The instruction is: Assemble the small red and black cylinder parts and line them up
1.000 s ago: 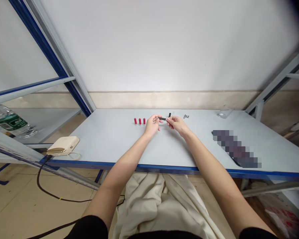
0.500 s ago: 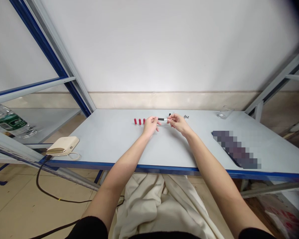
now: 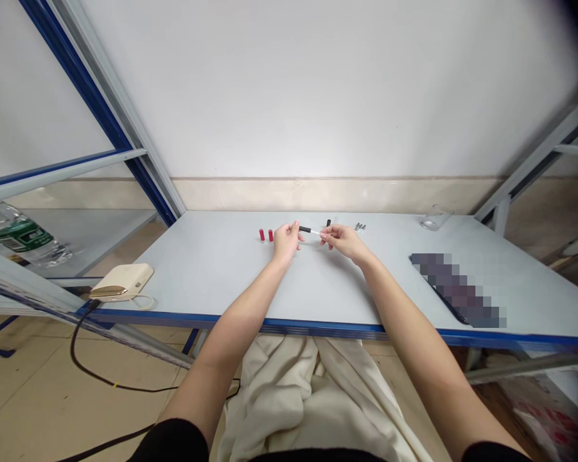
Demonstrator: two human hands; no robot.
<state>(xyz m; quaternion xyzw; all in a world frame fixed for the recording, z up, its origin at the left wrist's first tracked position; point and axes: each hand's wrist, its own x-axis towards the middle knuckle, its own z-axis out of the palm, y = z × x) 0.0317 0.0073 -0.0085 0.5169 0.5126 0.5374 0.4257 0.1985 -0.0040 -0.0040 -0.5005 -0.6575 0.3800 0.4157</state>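
Between my hands is a thin stick [image 3: 305,229], pen-like, with a black barrel and a slim white part; its exact kind is too small to make out. My left hand [image 3: 286,241] pinches the black end with thumb and fingers. At the white end, my right hand [image 3: 340,239] has its fingertips closed on the stick. Just left of my left hand, two small red-topped tubes [image 3: 262,235] stand upright on the table. A small black upright piece [image 3: 328,222] stands behind my right hand. Several small shiny metal bits [image 3: 360,226] lie to its right.
The grey table [image 3: 197,276] has a blue front edge. A clear glass [image 3: 434,219] lies tilted at the back right, and a dark pixelated flat object [image 3: 455,289] lies front right. A cream box [image 3: 122,282] with a cable sits front left. A bottle [image 3: 24,236] lies on the left shelf.
My left hand has shifted slightly left, and more of the stick's white part shows between the hands. A third red-topped tube is now hidden behind the left hand.
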